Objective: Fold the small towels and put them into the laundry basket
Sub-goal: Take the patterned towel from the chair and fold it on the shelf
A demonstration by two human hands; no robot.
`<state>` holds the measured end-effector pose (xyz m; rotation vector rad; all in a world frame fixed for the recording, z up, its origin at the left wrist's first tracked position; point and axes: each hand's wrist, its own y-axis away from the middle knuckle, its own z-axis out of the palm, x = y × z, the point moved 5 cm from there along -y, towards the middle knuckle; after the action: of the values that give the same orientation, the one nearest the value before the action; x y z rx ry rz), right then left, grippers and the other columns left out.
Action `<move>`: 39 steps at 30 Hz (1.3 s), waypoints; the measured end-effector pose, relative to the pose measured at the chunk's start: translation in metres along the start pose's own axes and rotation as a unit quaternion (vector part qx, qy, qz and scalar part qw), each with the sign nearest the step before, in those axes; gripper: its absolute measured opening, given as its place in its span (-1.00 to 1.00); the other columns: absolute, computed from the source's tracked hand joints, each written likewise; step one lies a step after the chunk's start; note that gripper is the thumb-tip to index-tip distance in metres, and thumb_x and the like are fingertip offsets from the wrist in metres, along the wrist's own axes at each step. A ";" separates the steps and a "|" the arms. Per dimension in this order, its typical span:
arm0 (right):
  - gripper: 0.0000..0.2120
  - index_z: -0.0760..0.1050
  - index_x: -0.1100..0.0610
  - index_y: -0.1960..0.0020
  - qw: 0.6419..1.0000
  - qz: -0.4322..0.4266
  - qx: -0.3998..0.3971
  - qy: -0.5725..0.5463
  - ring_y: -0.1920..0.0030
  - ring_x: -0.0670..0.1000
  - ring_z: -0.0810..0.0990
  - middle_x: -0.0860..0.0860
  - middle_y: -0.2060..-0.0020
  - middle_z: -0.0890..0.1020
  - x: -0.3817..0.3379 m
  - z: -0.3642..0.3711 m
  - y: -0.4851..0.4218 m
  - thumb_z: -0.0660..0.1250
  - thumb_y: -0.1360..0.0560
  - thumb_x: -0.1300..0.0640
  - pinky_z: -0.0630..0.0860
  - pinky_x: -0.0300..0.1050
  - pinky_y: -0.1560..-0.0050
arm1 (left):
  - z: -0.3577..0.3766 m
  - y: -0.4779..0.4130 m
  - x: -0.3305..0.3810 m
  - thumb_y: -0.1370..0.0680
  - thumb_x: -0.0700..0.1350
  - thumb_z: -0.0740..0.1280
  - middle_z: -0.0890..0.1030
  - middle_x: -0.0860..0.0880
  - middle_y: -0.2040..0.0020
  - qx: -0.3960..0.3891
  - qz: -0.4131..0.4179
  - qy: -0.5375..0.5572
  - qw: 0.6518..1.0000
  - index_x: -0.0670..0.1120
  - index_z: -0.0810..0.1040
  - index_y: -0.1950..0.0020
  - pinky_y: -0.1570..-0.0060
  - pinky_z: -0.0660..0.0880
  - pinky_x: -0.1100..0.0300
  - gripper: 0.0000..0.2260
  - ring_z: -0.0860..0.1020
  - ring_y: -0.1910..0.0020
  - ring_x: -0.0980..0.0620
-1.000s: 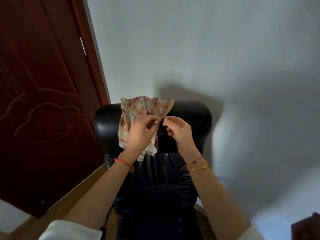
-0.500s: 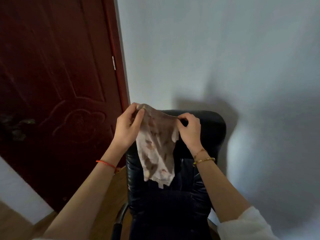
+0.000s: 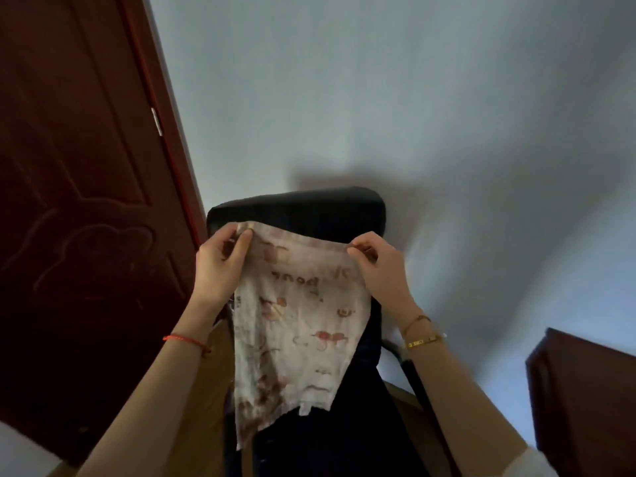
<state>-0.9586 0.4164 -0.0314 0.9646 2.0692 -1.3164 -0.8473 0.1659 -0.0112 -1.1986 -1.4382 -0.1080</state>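
Broadly, a pale grey plaster wall (image 3: 378, 98) fills the background, with a dark red panelled wooden door (image 3: 69, 201) at left. Before the wall stands a black leather high-backed chair (image 3: 309, 208). A small white towel printed with reddish-brown motifs (image 3: 299, 332) hangs spread open in the air before the chair back. The left hand (image 3: 216, 266) pinches its upper left corner between curled fingers (image 3: 242, 239); the right hand (image 3: 382, 270) pinches the upper right corner likewise. A thin red string bracelet (image 3: 186, 340) circles the left wrist.
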 end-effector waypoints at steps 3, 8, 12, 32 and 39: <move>-0.92 0.57 0.08 0.07 0.998 0.032 0.027 0.051 0.17 -0.33 0.55 -0.18 0.24 0.59 -0.018 -0.033 0.042 0.33 -0.55 0.22 0.43 -0.54 0.13 | 0.005 0.024 0.016 -0.63 -0.08 0.28 0.64 0.06 0.18 -0.049 0.026 0.033 0.998 -0.08 0.60 0.05 0.17 0.55 0.10 -0.85 0.59 0.22 0.12; -0.85 0.61 0.11 0.05 0.986 0.067 0.097 0.120 0.18 -0.25 0.56 -0.08 0.18 0.64 -0.059 -0.097 0.116 0.32 -0.52 0.31 0.41 -0.53 0.10 | 0.017 0.065 0.054 -0.63 -0.12 0.28 0.66 0.01 0.13 -0.124 0.067 0.090 0.986 -0.08 0.61 0.02 0.16 0.58 0.20 -0.87 0.62 0.18 0.13; -0.81 0.61 0.19 -0.02 0.974 0.101 0.124 0.161 0.06 -0.11 0.62 -0.01 0.07 0.69 -0.093 -0.149 0.171 0.28 -0.52 0.36 0.50 -0.37 -0.04 | 0.038 0.092 0.095 -0.63 -0.15 0.26 0.65 -0.03 0.08 -0.170 0.096 0.134 0.972 -0.12 0.62 -0.09 0.05 0.61 0.04 -0.85 0.63 0.08 -0.02; -0.93 0.60 0.13 0.07 0.830 0.133 0.405 0.361 0.11 -0.12 0.61 -0.10 0.16 0.66 -0.262 -0.384 0.411 0.37 -0.50 0.27 0.57 -0.19 0.05 | 0.157 0.246 0.338 -0.58 -0.19 0.37 0.66 -0.05 0.12 -0.387 0.181 0.397 0.813 -0.08 0.65 -0.01 0.23 0.65 -0.16 -0.93 0.66 0.15 -0.15; -0.91 0.61 0.11 0.08 0.795 0.176 0.435 0.384 0.06 -0.07 0.64 -0.07 0.13 0.67 -0.241 -0.447 0.471 0.38 -0.49 0.27 0.59 -0.12 -0.02 | 0.236 0.307 0.382 -0.56 -0.19 0.39 0.66 -0.26 0.08 -0.462 0.172 0.395 0.775 -0.25 0.65 0.00 0.21 0.60 -0.29 -0.87 0.64 0.17 -0.16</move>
<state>-0.4574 0.8857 0.0618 2.4954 1.5021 -1.8803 -0.7081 0.6884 0.0479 -1.8620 -0.3304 -1.0366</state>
